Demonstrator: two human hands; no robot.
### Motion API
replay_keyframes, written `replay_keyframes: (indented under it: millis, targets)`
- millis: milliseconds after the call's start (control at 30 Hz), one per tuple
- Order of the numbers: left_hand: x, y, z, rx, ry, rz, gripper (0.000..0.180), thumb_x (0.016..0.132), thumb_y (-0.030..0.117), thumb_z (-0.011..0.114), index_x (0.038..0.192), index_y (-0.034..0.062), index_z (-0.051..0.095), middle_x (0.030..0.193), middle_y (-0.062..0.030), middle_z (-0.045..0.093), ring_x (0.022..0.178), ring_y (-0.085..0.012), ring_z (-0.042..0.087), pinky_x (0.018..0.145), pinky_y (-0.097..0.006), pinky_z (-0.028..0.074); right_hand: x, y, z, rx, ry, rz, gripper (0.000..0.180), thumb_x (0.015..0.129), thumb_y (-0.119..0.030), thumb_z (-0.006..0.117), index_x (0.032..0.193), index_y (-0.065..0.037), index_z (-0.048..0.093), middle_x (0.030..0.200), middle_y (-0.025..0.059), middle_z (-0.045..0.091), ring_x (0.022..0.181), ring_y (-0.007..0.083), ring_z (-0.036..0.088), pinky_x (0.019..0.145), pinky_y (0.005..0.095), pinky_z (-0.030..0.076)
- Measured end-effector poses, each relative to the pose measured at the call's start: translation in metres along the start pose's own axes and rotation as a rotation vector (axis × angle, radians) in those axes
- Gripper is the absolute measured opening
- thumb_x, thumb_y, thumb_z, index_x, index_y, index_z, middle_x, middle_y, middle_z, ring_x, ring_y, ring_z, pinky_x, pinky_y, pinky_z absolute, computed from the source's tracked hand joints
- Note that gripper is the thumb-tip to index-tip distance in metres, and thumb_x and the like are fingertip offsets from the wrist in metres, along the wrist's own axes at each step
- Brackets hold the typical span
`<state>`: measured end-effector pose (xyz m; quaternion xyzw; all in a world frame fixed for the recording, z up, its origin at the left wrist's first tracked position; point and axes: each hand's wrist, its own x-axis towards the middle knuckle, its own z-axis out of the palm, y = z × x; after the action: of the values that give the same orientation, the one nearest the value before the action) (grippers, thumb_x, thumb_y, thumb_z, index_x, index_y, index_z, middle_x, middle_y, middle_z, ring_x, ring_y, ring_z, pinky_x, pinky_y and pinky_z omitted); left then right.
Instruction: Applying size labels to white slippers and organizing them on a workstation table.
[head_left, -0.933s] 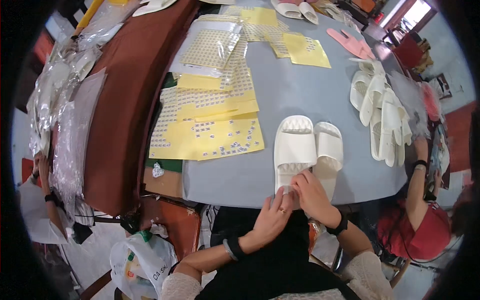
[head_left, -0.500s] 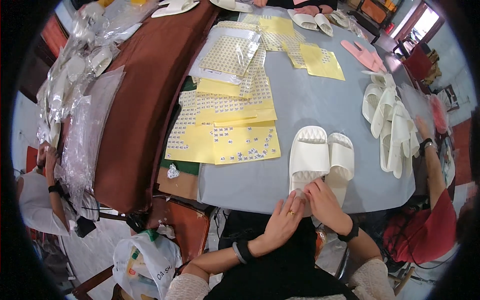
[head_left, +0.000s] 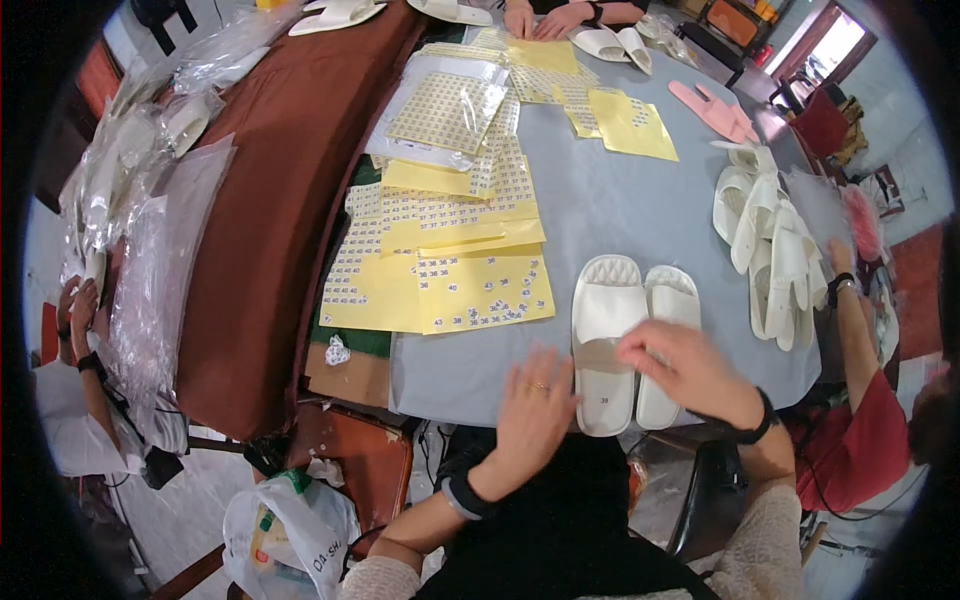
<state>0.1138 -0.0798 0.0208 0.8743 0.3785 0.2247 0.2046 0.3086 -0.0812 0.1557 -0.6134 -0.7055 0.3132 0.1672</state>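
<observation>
A pair of white slippers lies at the table's near edge, toes away from me. The left slipper (head_left: 604,300) carries a small printed mark on its heel. Beside it, the right slipper (head_left: 672,305) is partly covered by my right hand (head_left: 695,368), which is over its strap, with fingertips close to the left slipper. Motion blurs those fingers, and whether they pinch anything is unclear. My left hand (head_left: 535,405), also blurred, is just left of the left slipper's heel, fingers stretched out and nothing visible in them. Yellow sheets of number stickers (head_left: 487,290) lie further left.
A row of white slippers (head_left: 770,240) and a pink slipper (head_left: 705,108) lie at the right. Clear plastic bags (head_left: 150,270) drape over the brown padded surface (head_left: 260,220). Co-workers' hands show at the far edge (head_left: 540,20), left and right. A crumpled paper (head_left: 337,350) lies near the sheets.
Both hands have come off the left slipper's heel; the left moved left, the right up over the right slipper. The heel, with its printed mark, is now uncovered. The right slipper sits straighter alongside.
</observation>
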Motion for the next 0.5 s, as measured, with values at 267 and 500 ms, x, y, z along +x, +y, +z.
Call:
replay_keyframes:
  millis: [267, 500]
  targets:
    - [0.012, -0.031, -0.021, 0.167, 0.133, -0.234, 0.062, 0.076, 0.022, 0.07, 0.129, 0.0029, 0.044, 0.139, -0.0208, 0.034, 0.132, -0.0417, 0.027, 0.102, -0.053, 0.03, 0.088, 0.008, 0.009, -0.024, 0.222, -0.072, 0.01, 0.085, -0.009, 0.059, 0.092, -0.002, 0.059, 0.083, 0.01, 0.062, 0.074, 0.0219, 0.061, 0.068, 0.0306, 0.047]
    - [0.012, -0.031, -0.01, 0.19, 0.05, -0.205, 0.064, 0.076, 0.026, 0.069, 0.131, 0.0037, 0.043, 0.143, -0.0188, 0.03, 0.134, -0.0368, 0.026, 0.103, -0.052, 0.029, 0.11, 0.045, 0.058, -0.185, 0.063, -0.071, 0.009, 0.08, -0.014, 0.061, 0.084, -0.006, 0.059, 0.083, 0.0091, 0.063, 0.078, 0.029, 0.061, 0.068, 0.0402, 0.046]
